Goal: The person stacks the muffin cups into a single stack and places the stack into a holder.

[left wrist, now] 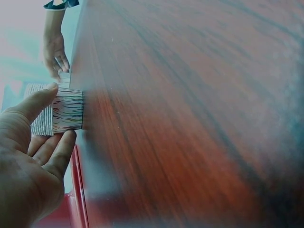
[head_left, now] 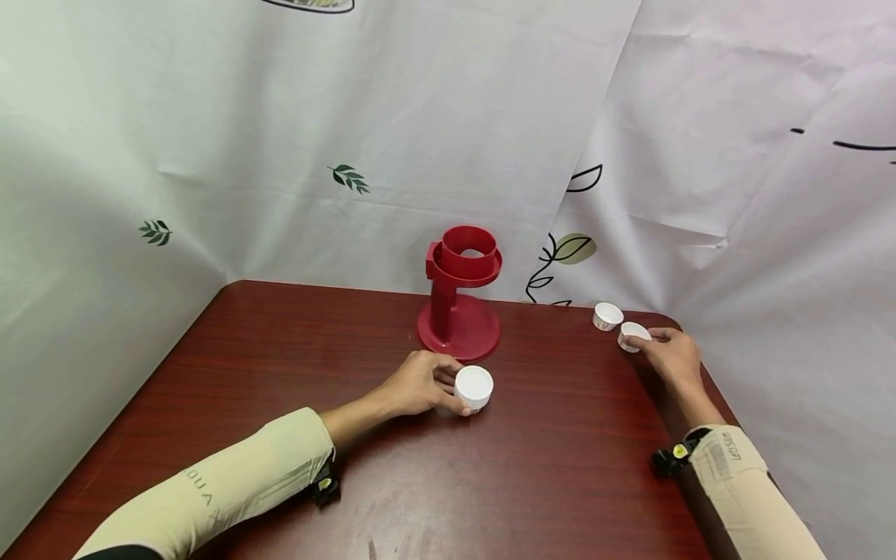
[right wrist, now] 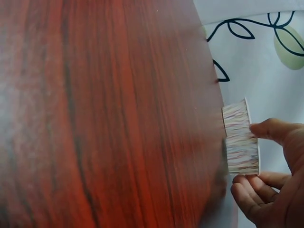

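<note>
My left hand [head_left: 420, 385] holds a short stack of white paper cups [head_left: 474, 387] near the middle of the table, thumb on one side and fingers on the other. Several nested rims of that stack [left wrist: 57, 110] show in the left wrist view, along with wavy lines printed on the side. At the far right corner, my right hand [head_left: 675, 358] has thumb and fingers around a single paper cup [head_left: 629, 339]. This cup [right wrist: 243, 154] stands upright on the table. Just beyond it is another paper cup [head_left: 607, 316].
A red stand [head_left: 458, 330] with a round base and a ring-shaped holder [head_left: 467, 255] on top rises behind the left hand. The dark red wooden table [head_left: 560, 467] meets white patterned cloth [head_left: 420, 140] at the back and sides.
</note>
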`<state>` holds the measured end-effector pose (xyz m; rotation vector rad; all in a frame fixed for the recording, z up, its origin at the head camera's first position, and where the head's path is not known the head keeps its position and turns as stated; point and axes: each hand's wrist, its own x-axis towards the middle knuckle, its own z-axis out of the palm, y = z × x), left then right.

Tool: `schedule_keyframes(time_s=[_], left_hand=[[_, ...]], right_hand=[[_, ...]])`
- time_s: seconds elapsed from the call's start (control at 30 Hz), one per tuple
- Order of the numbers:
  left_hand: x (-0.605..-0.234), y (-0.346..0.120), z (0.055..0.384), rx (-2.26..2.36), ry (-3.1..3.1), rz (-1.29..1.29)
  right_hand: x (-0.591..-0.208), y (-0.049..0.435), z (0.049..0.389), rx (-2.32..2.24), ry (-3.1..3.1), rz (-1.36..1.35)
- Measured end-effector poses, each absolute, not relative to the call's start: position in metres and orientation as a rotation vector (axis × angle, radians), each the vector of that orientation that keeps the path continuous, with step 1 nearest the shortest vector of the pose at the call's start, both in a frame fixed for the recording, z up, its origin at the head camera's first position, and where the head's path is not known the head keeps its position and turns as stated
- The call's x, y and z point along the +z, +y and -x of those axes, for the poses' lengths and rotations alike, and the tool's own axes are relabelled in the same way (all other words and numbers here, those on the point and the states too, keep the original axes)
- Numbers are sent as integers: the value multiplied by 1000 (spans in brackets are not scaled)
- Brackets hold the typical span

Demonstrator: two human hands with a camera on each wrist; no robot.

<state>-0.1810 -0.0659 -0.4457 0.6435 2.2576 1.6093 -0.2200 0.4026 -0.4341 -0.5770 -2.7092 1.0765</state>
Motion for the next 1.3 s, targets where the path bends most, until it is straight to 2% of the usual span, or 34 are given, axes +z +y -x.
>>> schedule_keyframes(time_s=[0.6,1.03,1.3], left_hand=[[-446,-66,180,1603,2262,-648],[-446,-65,181,1603,2245,-641],[-446,-65,181,1605,2244,-641]], right_hand=[[-422,401,208,1113,-2551,530],[-410,369,204,1257,-2466,325],[-403,344,199,1167,-2486,206]])
